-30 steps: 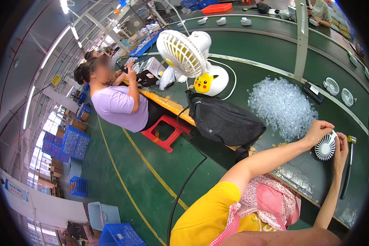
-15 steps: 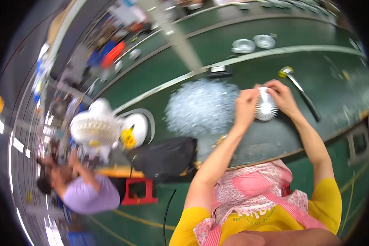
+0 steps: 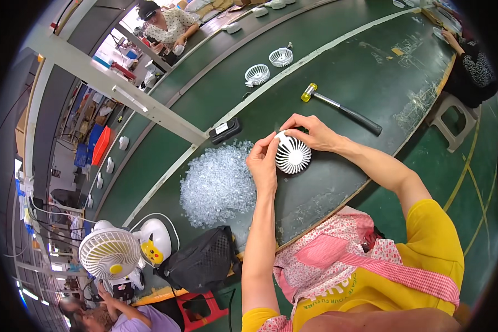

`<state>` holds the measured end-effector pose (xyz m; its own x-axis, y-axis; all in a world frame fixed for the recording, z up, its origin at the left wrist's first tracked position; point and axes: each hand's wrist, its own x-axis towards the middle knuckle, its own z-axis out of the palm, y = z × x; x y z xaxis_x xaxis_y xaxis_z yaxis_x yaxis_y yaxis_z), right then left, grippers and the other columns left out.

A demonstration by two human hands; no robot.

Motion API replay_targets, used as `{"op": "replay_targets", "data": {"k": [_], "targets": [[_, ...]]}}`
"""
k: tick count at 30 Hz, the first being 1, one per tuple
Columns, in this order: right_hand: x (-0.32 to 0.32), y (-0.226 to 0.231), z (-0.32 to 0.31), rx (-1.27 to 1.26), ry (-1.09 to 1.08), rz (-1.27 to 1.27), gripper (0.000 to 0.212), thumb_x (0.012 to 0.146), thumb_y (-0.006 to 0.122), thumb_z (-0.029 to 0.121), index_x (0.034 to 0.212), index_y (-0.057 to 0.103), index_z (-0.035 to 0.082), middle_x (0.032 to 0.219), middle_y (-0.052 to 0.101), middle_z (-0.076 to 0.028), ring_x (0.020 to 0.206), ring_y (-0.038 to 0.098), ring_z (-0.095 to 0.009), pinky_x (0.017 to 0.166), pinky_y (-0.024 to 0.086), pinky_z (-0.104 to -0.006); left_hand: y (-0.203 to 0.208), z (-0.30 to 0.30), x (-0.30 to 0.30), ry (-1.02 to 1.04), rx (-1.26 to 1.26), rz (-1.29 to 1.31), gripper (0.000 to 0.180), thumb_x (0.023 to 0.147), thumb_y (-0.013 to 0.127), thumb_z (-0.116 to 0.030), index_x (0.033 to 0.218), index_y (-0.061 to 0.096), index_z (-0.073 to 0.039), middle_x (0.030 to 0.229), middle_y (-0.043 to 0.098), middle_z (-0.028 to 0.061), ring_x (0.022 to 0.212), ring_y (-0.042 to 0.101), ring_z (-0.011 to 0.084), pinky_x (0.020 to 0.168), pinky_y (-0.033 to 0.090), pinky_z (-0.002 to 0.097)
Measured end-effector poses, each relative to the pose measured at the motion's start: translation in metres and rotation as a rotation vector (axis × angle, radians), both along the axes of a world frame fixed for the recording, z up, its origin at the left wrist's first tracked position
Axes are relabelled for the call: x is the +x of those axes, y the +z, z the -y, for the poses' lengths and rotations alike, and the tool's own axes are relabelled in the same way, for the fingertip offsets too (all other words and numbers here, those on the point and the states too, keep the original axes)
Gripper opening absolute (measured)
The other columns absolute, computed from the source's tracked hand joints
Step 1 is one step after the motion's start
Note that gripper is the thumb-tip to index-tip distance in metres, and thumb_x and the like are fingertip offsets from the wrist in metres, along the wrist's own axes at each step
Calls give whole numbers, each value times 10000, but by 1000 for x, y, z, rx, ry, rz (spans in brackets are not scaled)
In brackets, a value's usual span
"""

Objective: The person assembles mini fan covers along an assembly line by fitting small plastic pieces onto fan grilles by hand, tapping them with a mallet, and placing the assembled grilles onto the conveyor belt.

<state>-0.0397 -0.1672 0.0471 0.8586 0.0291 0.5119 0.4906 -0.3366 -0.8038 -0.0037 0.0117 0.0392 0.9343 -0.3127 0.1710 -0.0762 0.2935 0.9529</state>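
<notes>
A white slatted round fan housing (image 3: 293, 157) is held just above the dark green bench, with its ribbed face turned up. My left hand (image 3: 263, 162) is closed at its upper left edge, thumb and fingertips pinching near the narrow top part. My right hand (image 3: 314, 134) is also closed on it from the upper right, fingers bent over the same top part. Anything small between the fingertips is hidden. Beside my left hand spreads a heap of small clear plastic pieces (image 3: 216, 182). A mallet (image 3: 343, 108) with a yellow head and black handle lies beyond my right hand.
A small black box (image 3: 225, 130) sits behind the heap. Two white fan housings (image 3: 257, 75) lie on the far belt. At the left stand a white desk fan (image 3: 110, 254) and a black bag (image 3: 196, 263). Co-workers sit across, at far right and at lower left.
The view has turned and sharpened, bringing co-workers across and at right into sight. Both hands stay on the fan housing, which shows slightly more of its ribbed face.
</notes>
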Motion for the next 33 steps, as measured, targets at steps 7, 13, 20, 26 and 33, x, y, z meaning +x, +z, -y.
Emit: {"op": "replay_targets", "data": {"k": [7, 13, 20, 26, 33], "targets": [[0, 11, 5, -8, 35, -67, 165, 906, 647, 104, 1019, 624, -14, 914, 680, -87, 857, 642, -152, 776, 506, -291, -7, 2, 1, -78, -256, -210, 217, 912, 650, -27, 1117, 621, 38, 1019, 680, 85, 883, 654, 116, 772, 534, 228], [2, 10, 8, -78, -40, -40, 149, 893, 642, 98, 965, 612, -28, 874, 658, -108, 822, 630, -184, 756, 495, -309, -13, 2, 4, -83, -302, -308, 208, 917, 667, -81, 1096, 631, 19, 997, 679, 73, 862, 660, 123, 756, 547, 237], [2, 11, 7, -123, -1, -21, 141, 924, 606, 99, 987, 607, -28, 921, 658, -101, 845, 633, -182, 771, 494, -305, -17, 4, 5, -91, -298, -288, 212, 917, 672, -91, 1092, 623, 18, 1000, 678, 72, 863, 655, 117, 761, 541, 235], [18, 3, 15, 202, 183, -373, 278, 954, 616, 242, 1082, 636, -4, 973, 678, -46, 916, 610, -92, 804, 492, -254, -13, 9, 2, -78, -268, -211, 199, 930, 650, -80, 1095, 598, 19, 1026, 671, 86, 915, 644, 121, 817, 521, 237], [66, 18, 21, 252, 126, -289, 222, 930, 656, 195, 1037, 658, 0, 934, 659, -13, 889, 577, -62, 801, 480, -242, -15, 18, -8, 446, 267, 304, 355, 966, 590, -154, 1260, 479, 12, 1241, 523, 116, 1117, 505, 195, 941, 423, 332]]}}
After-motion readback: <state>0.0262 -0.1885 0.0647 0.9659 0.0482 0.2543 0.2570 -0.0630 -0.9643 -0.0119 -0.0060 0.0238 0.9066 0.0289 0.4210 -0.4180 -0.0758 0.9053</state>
